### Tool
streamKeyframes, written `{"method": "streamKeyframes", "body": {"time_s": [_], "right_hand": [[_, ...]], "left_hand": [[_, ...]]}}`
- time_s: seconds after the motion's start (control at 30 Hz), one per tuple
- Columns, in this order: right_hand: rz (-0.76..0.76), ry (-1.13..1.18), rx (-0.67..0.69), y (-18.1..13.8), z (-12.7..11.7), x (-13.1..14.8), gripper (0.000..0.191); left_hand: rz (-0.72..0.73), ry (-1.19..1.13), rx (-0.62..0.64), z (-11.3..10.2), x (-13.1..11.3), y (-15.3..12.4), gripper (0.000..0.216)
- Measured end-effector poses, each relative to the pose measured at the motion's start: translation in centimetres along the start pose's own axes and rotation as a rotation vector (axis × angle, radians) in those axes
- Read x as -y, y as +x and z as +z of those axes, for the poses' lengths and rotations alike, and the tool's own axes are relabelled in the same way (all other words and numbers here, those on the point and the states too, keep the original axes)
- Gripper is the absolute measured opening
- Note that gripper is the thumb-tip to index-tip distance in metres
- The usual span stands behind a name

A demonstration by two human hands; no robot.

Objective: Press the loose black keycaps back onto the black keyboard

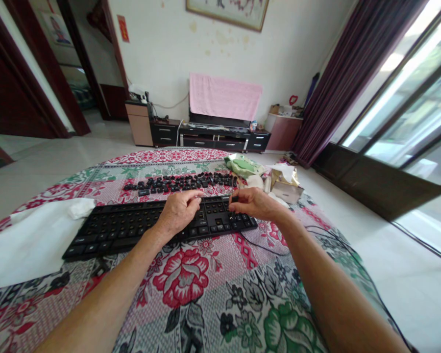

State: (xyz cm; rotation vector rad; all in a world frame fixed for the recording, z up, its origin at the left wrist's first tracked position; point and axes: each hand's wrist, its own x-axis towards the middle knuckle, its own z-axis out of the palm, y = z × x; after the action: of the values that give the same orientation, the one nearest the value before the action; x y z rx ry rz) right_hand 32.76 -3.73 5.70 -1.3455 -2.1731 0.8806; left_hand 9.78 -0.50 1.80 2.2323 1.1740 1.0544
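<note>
A black keyboard (132, 228) lies across a round table covered with a flowered cloth (191, 294). Most of its keycaps are off and lie in rows (180, 183) behind it. My left hand (178, 213) rests on the keyboard's middle, fingers curled, thumb and forefinger pinched together. My right hand (255, 203) hovers over the keyboard's right end and pinches a small dark keycap (234, 198) between thumb and fingers.
A white cloth (29, 240) lies at the keyboard's left end. A green bag (242, 165), a tissue box (286, 184) and crumpled tissues sit at the far right of the table. The keyboard's cable (264, 246) trails right. A TV cabinet (209, 137) stands against the far wall.
</note>
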Motion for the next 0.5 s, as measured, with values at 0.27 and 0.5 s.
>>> {"method": "streamKeyframes", "body": {"time_s": [0.27,0.5], "right_hand": [[0.056,-0.046,0.049,-0.53,-0.04,0.28,0.019],[0.034,-0.097,0.085,-0.99,-0.41,0.46,0.022]], "left_hand": [[-0.017,0.042,0.020,0.01,0.39,-0.04,0.031],[-0.018,0.093,0.035,0.05,0.32,-0.25,0.029]]}}
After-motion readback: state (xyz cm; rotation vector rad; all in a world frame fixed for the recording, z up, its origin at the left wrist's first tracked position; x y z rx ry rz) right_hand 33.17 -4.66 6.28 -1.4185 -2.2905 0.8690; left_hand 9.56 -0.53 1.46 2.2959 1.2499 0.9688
